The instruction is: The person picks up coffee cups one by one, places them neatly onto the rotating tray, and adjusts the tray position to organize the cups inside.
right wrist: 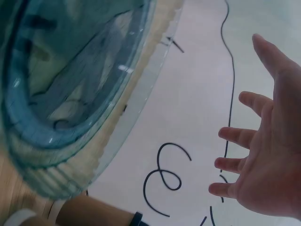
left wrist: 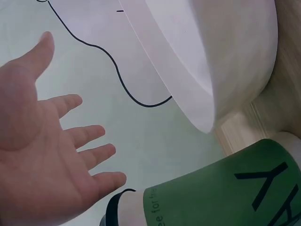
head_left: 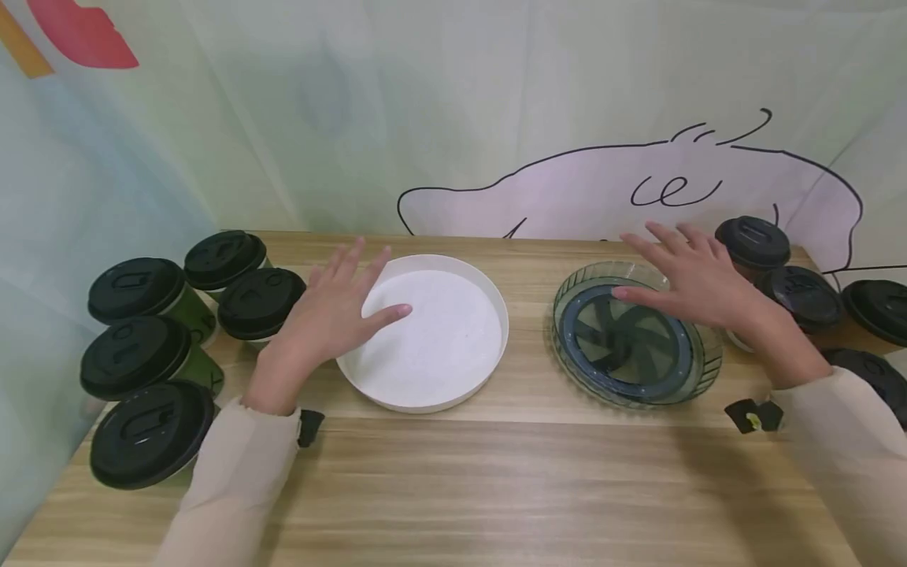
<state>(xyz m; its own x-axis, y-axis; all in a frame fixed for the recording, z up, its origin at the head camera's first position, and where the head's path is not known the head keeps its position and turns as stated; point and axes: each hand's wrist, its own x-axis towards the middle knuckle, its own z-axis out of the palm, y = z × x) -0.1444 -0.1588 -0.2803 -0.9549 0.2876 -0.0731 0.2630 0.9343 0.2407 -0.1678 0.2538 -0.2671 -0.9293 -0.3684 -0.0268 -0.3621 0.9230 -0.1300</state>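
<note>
My left hand (head_left: 322,315) is raised with its fingers spread, over the left rim of a round white tray (head_left: 432,342). Nothing is in its palm in the left wrist view, where a green paper cup (left wrist: 211,188) with a dark lid appears below the fingers. My right hand (head_left: 697,279), fingers also spread, hovers above the right back part of a clear ribbed glass dish (head_left: 707,370). Inside that dish lies a blue ring-shaped piece (head_left: 567,327) with dark curved blades showing in its middle. The right wrist view shows the right palm holding nothing.
Several green cups with black lids (head_left: 135,287) stand at the left. At the right, several brown cups with black lids (head_left: 753,240) stand beside my right forearm. A printed curtain (head_left: 453,102) hangs behind the wooden table (head_left: 496,488).
</note>
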